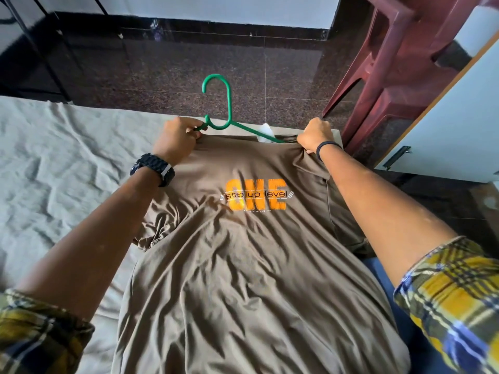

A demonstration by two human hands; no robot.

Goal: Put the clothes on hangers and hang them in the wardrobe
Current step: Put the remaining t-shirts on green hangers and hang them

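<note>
While both forearms are reaching forward over the bed [54, 147], a brown T-shirt [243, 265] is lying spread on the grey bedsheet, printed side up, with its neck end at the bed's far edge and its hem running toward the near edge. Orange lettering "ONE" with a line of smaller text across it is showing on the chest.

A green plastic hanger [219, 103] is sitting at the shirt's neck opening. Its hook is standing clear beyond the far edge of the bed, over the dark speckled floor [189, 63]; one arm of the hanger is passing under the collar on the right side, next to a white label.

The left hand [176, 139] is curling its fingers round the left end of the hanger, with the collar fabric bunching against the same fingers. A black watch [152, 168] is sitting on that wrist. The right hand [316, 136] is gripping a fold of the shirt at the right shoulder, pulling the cloth into creases; a dark band is circling that wrist. Both sleeves are yellow plaid, rolled up the forearms.

A maroon plastic chair [391, 63] is standing on the floor past the bed's far right corner. A pale cabinet door with a wooden edge [445, 117] is showing at the right, beside the chair.
</note>
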